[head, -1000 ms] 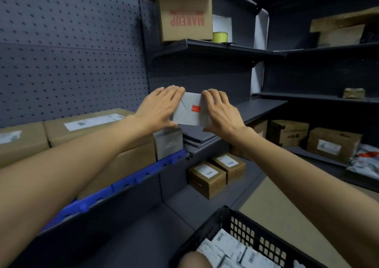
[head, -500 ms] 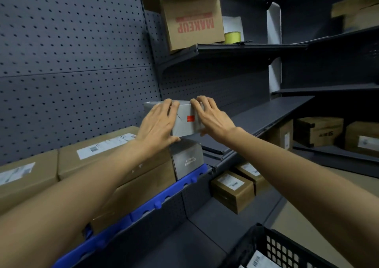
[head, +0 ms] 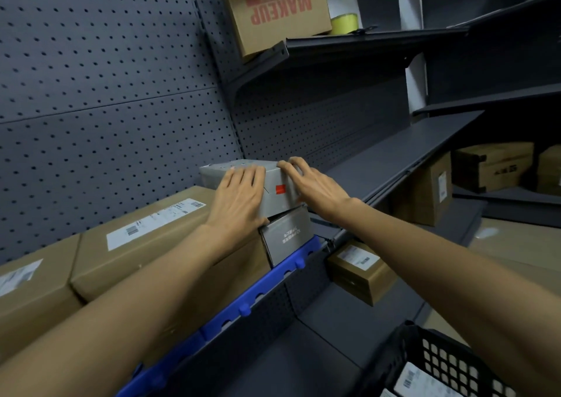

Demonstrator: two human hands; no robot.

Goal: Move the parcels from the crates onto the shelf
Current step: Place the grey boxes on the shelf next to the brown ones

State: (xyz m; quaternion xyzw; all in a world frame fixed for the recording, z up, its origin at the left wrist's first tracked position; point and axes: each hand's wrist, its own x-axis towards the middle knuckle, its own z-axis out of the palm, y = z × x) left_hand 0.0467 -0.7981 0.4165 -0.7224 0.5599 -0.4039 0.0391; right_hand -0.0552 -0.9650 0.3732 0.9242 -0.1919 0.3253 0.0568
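Observation:
A grey parcel (head: 243, 168) with a red sticker lies on top of another grey box (head: 287, 234) on the shelf (head: 394, 153). My left hand (head: 239, 196) lies flat against the parcel's near face with straight fingers. My right hand (head: 309, 184) presses the right side of that face, fingertips over its top edge. A black crate (head: 425, 354) at the bottom right holds white labelled parcels (head: 422, 378).
Brown cartons (head: 145, 235) fill the shelf left of the grey boxes, behind a blue front rail (head: 273, 278). A "MAKEUP" carton (head: 273, 7) and a yellow tape roll (head: 344, 23) sit on the upper shelf. Small brown boxes (head: 358, 272) stand on the lower shelf.
The grey parcel went from tilted in both hands to lying flat on the lower grey box. Both hands pushed it further back, fingers now straighter.

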